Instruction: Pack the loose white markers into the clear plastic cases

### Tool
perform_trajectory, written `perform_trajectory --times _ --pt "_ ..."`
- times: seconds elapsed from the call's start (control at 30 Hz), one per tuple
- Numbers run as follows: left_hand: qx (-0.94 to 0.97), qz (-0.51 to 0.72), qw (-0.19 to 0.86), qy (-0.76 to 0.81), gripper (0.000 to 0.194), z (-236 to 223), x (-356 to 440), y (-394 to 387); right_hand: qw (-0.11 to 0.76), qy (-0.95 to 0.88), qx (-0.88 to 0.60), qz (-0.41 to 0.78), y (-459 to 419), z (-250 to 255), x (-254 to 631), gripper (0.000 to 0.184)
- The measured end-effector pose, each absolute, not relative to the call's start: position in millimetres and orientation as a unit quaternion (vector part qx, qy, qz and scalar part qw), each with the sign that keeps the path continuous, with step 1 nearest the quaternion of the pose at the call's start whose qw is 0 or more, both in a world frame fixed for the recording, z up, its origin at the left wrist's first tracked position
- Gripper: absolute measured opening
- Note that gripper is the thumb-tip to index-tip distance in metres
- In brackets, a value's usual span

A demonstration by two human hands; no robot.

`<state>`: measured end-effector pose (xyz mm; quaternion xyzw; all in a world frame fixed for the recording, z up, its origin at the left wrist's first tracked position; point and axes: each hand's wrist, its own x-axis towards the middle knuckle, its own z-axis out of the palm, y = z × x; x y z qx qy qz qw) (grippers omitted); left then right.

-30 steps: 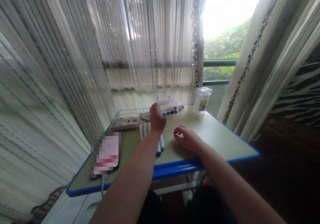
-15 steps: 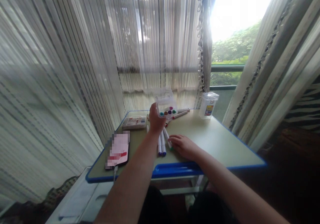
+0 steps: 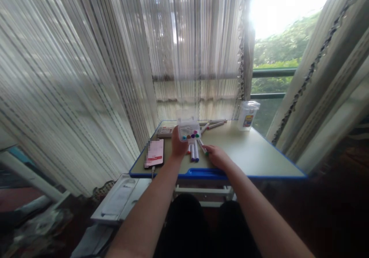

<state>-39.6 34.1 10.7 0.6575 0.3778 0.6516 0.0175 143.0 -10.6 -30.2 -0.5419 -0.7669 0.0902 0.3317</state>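
My left hand (image 3: 179, 144) is closed around a clear plastic marker case (image 3: 188, 129), held above the desk. Several marker ends in blue, brown, purple, pink and green show inside its opening. My right hand (image 3: 217, 156) has its fingers on a white marker with a green end (image 3: 203, 147), close to the desk top. Below the case, two white markers with dark blue ends (image 3: 195, 152) lie side by side. An orange-red marker end (image 3: 189, 151) peeks out beside them, mostly covered by my left hand.
More markers (image 3: 216, 124) lie at the desk's far edge. A clear container with a label (image 3: 248, 116) stands at the back right. A flat box (image 3: 165, 131) and a phone on a cable (image 3: 155, 153) lie left. The desk (image 3: 248, 154) has a blue rim; curtains hang behind.
The view has shifted, so the desk appears farther off. My left hand still holds the case, now tipped more toward me. My right hand's fingers have closed on the green-ended marker.
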Motion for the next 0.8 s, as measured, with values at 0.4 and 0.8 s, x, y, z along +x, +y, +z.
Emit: perform_trajectory --times 0.4,0.8 --pt "0.647 0.656 0.014 0.387 0.037 -1 -45 27 0.356 -0.705 -0.597 0.140 -26 -16 149 0.033" --pt "0.593 0.689 -0.003 0.418 0.039 -4 -50 34 0.221 -0.845 -0.482 -0.069 -39 -15 130 0.040"
